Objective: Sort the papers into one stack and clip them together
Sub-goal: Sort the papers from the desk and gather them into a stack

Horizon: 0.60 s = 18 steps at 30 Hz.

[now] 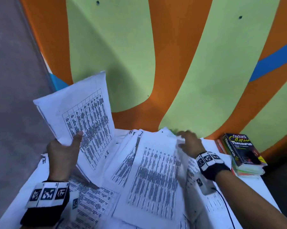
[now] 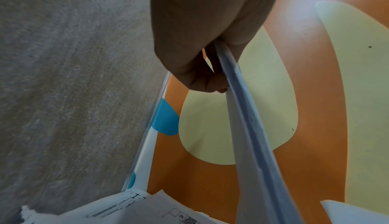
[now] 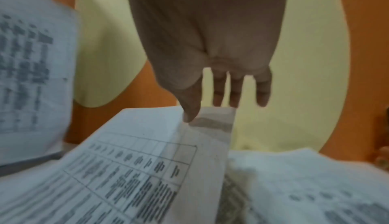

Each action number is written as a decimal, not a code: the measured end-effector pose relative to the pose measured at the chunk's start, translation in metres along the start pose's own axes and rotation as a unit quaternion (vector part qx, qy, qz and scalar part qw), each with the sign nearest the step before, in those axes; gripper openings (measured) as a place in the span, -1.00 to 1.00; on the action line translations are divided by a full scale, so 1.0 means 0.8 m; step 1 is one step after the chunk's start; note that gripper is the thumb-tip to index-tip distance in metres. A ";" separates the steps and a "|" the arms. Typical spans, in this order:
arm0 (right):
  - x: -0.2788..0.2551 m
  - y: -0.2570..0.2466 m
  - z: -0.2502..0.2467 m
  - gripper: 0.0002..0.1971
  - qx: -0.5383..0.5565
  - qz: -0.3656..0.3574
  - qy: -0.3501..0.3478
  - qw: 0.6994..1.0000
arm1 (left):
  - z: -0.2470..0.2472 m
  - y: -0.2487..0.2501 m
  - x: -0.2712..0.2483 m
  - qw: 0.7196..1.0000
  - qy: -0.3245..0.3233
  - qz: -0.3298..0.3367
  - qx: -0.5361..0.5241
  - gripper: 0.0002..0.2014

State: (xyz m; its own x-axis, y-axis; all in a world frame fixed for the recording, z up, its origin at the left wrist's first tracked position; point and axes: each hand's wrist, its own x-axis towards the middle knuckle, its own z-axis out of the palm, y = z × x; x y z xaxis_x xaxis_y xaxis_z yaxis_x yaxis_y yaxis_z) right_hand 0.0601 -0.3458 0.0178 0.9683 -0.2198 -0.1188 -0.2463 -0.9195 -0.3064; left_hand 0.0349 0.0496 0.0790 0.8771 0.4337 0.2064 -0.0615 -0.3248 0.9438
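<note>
The left hand [image 1: 63,152] was raised with its thumb and curled fingers [image 2: 212,84] pinching shut, while the right hand [image 1: 189,142] reached forward, fingers [image 3: 235,92] straight and spread.

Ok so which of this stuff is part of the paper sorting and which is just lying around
Part of the job:
- sheaf of papers gripped in the left hand
- loose printed sheets spread over the table
- right hand reaching to a sheet's far corner

Just lying about:
- Oxford thesaurus
- books under it
- black cable
</note>
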 end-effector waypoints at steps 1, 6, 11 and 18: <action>0.002 0.005 -0.007 -0.47 -0.012 0.034 0.048 0.998 | 0.001 0.001 -0.002 1.000 -0.005 -0.002 -0.003 -0.44; -0.036 0.018 0.012 0.19 0.024 0.143 -0.123 0.982 | 0.005 -0.004 -0.005 1.000 -0.006 -0.024 -0.008 -0.45; -0.082 -0.019 0.089 0.36 -0.034 0.149 -0.138 0.979 | 0.015 -0.005 -0.011 0.999 -0.019 -0.027 0.009 -0.45; -0.072 -0.004 0.081 -0.01 0.167 0.143 0.012 0.975 | 0.016 0.005 -0.017 0.999 -0.034 -0.029 0.014 -0.44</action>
State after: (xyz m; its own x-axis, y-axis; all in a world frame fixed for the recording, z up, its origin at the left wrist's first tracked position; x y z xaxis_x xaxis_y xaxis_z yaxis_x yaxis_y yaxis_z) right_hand 0.0025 -0.3093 -0.0356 0.8576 -0.4635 -0.2230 -0.5026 -0.6631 -0.5547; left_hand 0.0290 0.0316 0.0764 0.9095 0.3943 0.1317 0.0037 -0.3245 0.9459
